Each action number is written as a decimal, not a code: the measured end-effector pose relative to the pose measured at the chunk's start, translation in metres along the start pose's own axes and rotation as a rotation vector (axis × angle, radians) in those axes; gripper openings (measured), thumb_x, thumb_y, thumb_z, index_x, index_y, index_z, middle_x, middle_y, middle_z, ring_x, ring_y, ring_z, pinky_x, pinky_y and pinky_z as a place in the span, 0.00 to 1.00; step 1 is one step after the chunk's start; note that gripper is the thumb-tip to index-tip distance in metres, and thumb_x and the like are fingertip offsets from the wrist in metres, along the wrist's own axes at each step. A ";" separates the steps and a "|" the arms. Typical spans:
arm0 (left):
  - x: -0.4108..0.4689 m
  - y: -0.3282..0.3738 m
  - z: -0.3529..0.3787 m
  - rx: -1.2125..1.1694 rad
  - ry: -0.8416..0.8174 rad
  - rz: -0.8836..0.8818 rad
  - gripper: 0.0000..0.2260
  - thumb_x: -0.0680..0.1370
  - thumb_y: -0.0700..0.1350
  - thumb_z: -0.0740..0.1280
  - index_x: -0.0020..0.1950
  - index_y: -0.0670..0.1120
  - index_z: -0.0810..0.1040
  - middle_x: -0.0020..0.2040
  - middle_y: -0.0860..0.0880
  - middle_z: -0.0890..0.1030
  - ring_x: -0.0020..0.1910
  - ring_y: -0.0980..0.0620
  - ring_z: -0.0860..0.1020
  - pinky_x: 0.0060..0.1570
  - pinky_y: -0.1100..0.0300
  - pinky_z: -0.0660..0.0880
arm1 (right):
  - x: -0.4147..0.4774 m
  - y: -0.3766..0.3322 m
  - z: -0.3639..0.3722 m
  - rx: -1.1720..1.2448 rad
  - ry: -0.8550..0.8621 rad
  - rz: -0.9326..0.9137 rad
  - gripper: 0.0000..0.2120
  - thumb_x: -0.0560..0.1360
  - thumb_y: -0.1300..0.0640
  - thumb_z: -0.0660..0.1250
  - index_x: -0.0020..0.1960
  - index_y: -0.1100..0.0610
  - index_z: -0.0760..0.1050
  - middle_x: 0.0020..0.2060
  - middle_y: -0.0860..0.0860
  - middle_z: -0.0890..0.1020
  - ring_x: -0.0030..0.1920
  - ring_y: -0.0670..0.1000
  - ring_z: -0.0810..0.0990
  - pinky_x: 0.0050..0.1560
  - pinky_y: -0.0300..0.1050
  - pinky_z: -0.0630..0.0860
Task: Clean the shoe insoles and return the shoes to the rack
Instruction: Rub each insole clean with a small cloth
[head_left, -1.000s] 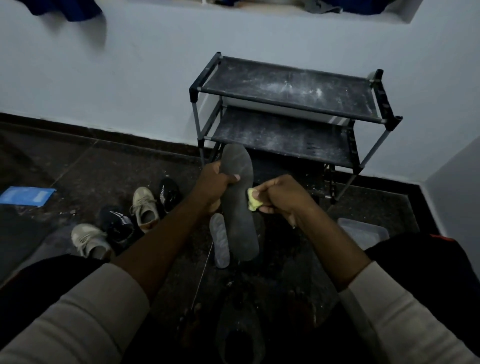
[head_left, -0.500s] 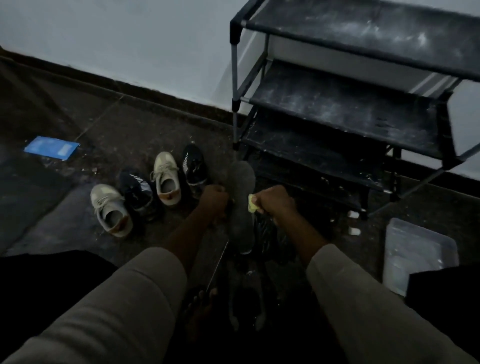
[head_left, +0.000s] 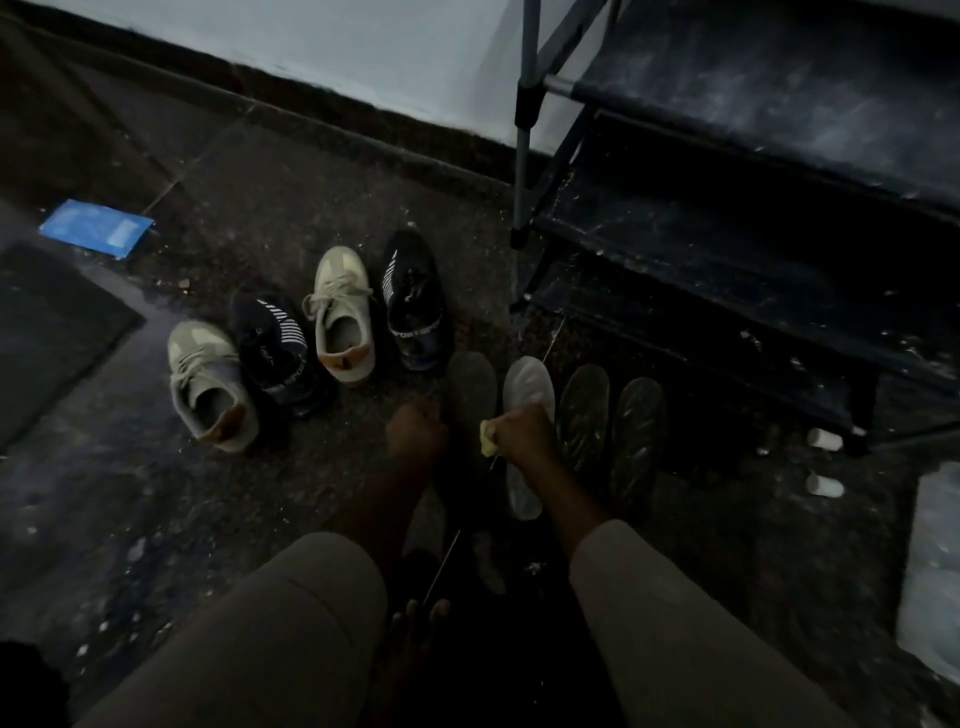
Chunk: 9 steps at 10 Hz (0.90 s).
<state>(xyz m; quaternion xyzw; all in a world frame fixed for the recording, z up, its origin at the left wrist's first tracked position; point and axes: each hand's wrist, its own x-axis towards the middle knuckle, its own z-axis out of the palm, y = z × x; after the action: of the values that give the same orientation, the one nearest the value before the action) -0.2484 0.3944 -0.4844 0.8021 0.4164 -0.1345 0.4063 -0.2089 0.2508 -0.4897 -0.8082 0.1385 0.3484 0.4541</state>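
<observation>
My left hand grips the side of a dark grey insole held low over the floor. My right hand pinches a small yellow cloth against that insole's right edge. A pale insole lies on the floor under my right hand, and two dark insoles lie to its right. Two beige sneakers and two black sneakers stand in a row to the left. The black shoe rack stands at the upper right.
A blue packet lies on the floor at far left, next to a dark mat. A translucent plastic tub sits at the right edge. Two small white caps lie by the rack's foot. My bare toes show below.
The view has tilted down and closer to the floor. My hands have lowered the dark insole toward the floor beside the other insoles, still holding it and the cloth.
</observation>
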 end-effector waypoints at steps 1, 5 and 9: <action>0.007 -0.006 -0.001 0.047 0.008 0.010 0.13 0.78 0.38 0.67 0.61 0.37 0.80 0.57 0.37 0.82 0.58 0.37 0.80 0.56 0.48 0.78 | 0.009 0.006 0.017 -0.035 -0.013 -0.035 0.13 0.77 0.57 0.66 0.56 0.64 0.81 0.52 0.61 0.84 0.55 0.61 0.82 0.51 0.45 0.75; 0.042 -0.025 0.021 0.090 0.058 -0.142 0.12 0.77 0.44 0.72 0.58 0.39 0.81 0.58 0.37 0.81 0.60 0.39 0.79 0.58 0.46 0.78 | 0.028 0.023 0.038 -0.105 0.096 -0.210 0.12 0.75 0.60 0.70 0.35 0.65 0.82 0.35 0.59 0.85 0.39 0.58 0.84 0.42 0.49 0.78; 0.019 -0.011 0.029 0.094 0.128 0.035 0.22 0.77 0.49 0.72 0.65 0.38 0.74 0.62 0.37 0.78 0.63 0.38 0.76 0.59 0.51 0.75 | 0.015 0.054 -0.019 -0.106 0.362 -0.088 0.10 0.77 0.60 0.67 0.40 0.64 0.82 0.37 0.59 0.82 0.36 0.57 0.77 0.38 0.44 0.68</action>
<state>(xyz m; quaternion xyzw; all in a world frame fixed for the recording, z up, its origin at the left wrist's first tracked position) -0.2424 0.3866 -0.5190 0.8343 0.4208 -0.0954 0.3432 -0.2190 0.2067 -0.5283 -0.8858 0.1640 0.1840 0.3933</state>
